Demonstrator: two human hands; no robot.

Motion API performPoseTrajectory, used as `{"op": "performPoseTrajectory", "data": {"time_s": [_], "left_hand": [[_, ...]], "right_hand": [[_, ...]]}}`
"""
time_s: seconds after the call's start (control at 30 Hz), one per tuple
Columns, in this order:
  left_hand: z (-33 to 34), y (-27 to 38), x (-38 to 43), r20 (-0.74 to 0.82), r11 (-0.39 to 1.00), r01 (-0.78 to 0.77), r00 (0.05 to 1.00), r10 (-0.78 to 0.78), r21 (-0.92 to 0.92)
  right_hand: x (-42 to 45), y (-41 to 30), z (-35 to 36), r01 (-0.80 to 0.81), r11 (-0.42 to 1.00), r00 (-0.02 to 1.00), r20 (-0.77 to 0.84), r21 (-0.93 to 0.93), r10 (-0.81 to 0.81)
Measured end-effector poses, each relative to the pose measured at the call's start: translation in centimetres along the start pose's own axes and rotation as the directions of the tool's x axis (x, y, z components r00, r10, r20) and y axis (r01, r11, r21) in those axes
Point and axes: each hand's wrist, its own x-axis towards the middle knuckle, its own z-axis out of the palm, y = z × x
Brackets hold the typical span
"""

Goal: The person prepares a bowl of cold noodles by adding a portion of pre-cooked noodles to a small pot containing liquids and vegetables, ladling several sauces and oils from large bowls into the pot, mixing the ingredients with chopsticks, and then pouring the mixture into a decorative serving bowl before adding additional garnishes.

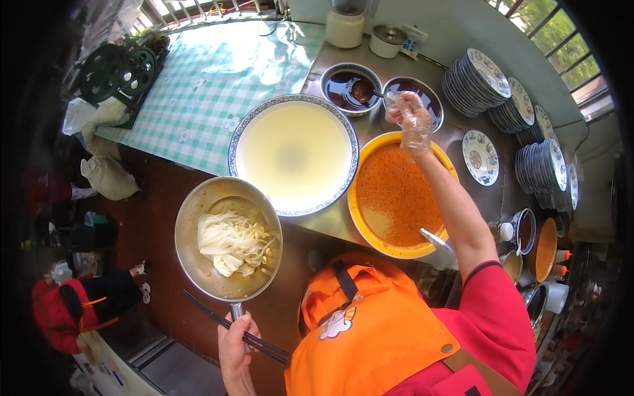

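Note:
My left hand (237, 341) grips the handle of a metal pan (188, 262), along with a pair of dark chopsticks (210, 313). White noodles (225, 235) and bean sprouts (260, 232) lie in the pan. In a clear plastic glove, my right hand (411, 119) holds a ladle (362, 91) over a bowl of dark liquid (342, 81). A second bowl of dark liquid (428, 96) is partly behind that hand. Below my forearm sits a yellow basin of orange-red sauce (396, 198) with a utensil handle (435, 240) in it. Beside it is a large bowl of pale yellow liquid (292, 148).
Stacked patterned plates (478, 81) and a single plate (480, 157) stand at the right. A checked tablecloth (198, 99) covers the left table, with a green wheeled machine (116, 74). A lidded pot (388, 42) stands at the back. Another person (79, 302) is at lower left.

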Motion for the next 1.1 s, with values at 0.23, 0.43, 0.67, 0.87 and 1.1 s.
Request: {"op": "performPoseTrajectory", "data": {"time_s": [0.23,0.43,0.67,0.87,1.1], "left_hand": [[0.7,0.3,0.1,0.012,0.999,0.017,1.000,-0.017,0.040],[1.0,0.8,0.4,0.052,0.998,0.018,0.998,-0.021,0.053],[1.3,1.7,0.3,0.099,0.995,0.006,0.995,-0.016,0.100],[1.7,2.3,1.9,0.140,0.991,0.000,0.990,-0.018,0.131],[2.9,3.5,3.2,0.138,0.988,-0.009,0.990,-0.012,0.152]], "right_hand": [[0.7,0.4,-0.6,-0.072,0.988,0.995,-0.064,0.137,0.081],[1.4,-0.2,-1.2,-0.174,0.944,0.966,-0.139,0.280,0.219],[0.8,-2.5,-2.1,-0.106,0.932,0.976,-0.144,0.348,0.165],[-1.2,-7.6,-0.9,-0.089,0.931,0.986,-0.102,0.354,0.133],[-5.6,-15.4,1.5,-0.070,0.901,0.996,0.084,0.428,0.037]]}}
